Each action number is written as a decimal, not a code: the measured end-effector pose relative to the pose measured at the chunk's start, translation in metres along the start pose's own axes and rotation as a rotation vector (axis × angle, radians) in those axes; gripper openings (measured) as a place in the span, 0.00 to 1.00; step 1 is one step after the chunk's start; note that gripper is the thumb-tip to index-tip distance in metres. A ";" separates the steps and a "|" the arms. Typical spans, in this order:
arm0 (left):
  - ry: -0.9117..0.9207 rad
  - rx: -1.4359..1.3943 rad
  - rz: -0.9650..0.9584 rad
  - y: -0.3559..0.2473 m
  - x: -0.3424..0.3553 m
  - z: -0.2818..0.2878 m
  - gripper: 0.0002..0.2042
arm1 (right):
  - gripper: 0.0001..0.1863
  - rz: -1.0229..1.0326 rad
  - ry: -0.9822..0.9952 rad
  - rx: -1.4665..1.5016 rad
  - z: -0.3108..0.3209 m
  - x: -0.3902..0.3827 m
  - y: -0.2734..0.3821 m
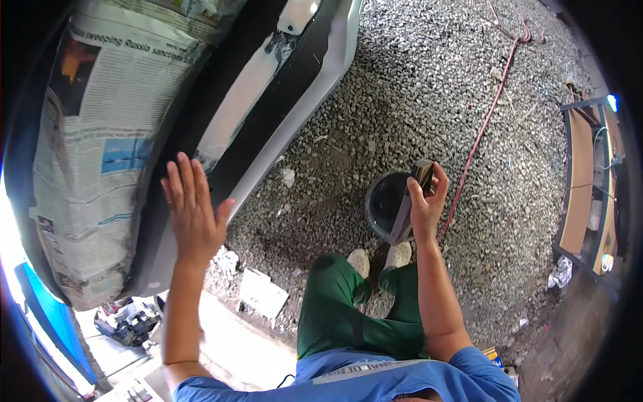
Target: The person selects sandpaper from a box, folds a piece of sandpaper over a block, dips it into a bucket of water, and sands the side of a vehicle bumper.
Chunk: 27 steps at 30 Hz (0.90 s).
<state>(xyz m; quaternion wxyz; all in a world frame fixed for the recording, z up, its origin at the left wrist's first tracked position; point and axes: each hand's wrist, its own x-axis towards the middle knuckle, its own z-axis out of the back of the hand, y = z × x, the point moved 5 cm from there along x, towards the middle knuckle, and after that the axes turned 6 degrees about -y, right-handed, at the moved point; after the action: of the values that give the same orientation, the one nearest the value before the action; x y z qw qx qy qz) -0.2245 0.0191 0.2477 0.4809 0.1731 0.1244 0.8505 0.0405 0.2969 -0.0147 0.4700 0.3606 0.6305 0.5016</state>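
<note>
At the left, my left hand (194,214) lies over a dark car body part (268,127) with fingers stretched out, fingertips at the lower end of a pale, filler-like patch (234,107). Newspaper (94,154) covers the part's left section. My right hand (426,204) grips a long, dark, narrow block (404,222), held upright-slanted between thumb and fingers above a dark round bucket (382,204).
Gravel (455,87) covers the ground, crossed by a red hose (485,127). A rack with brown boards (576,187) stands at the right. My feet are below the bucket. Paper scraps (261,291) and a dark pile of objects (124,321) lie lower left.
</note>
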 end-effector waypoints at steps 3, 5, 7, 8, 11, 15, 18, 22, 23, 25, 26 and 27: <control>-0.072 0.181 -0.028 0.004 0.002 -0.021 0.43 | 0.34 0.076 0.028 0.022 -0.006 0.026 -0.017; -0.180 0.252 -0.036 -0.002 0.009 -0.027 0.42 | 0.34 0.124 0.038 0.032 -0.010 0.045 -0.029; -0.264 0.326 -0.033 -0.008 0.013 -0.036 0.42 | 0.35 0.170 0.058 0.013 -0.017 0.061 -0.033; -0.280 0.340 -0.019 -0.009 0.015 -0.034 0.42 | 0.35 0.202 0.066 0.007 -0.021 0.068 -0.025; -0.345 0.374 0.007 -0.019 0.036 -0.033 0.42 | 0.35 0.221 0.029 0.157 -0.018 0.087 -0.014; -0.491 0.356 -0.015 -0.032 0.071 -0.037 0.43 | 0.34 0.275 0.017 0.242 -0.020 0.085 -0.007; -0.584 0.349 0.030 -0.046 0.103 -0.043 0.43 | 0.33 0.261 0.013 0.272 -0.023 0.069 0.000; -0.699 0.345 0.036 -0.072 0.152 -0.044 0.43 | 0.33 0.281 0.044 0.340 -0.023 0.074 -0.004; -0.723 0.360 0.031 -0.078 0.162 -0.046 0.43 | 0.33 0.269 0.045 0.345 -0.025 0.072 -0.004; -0.718 0.300 0.003 -0.094 0.186 -0.047 0.44 | 0.34 0.264 0.029 0.358 -0.022 0.075 -0.004; -0.684 0.234 -0.017 -0.101 0.196 -0.045 0.45 | 0.33 0.267 0.027 0.355 -0.021 0.075 -0.005; -0.649 0.170 -0.036 -0.108 0.207 -0.042 0.46 | 0.33 0.270 0.026 0.353 -0.020 0.076 -0.006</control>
<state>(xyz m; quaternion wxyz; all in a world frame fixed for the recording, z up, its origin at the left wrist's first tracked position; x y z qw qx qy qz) -0.2570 0.2498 0.2051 0.4943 0.4722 0.0382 0.7288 -0.0008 0.3603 -0.0367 0.3200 0.5119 0.6606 0.4463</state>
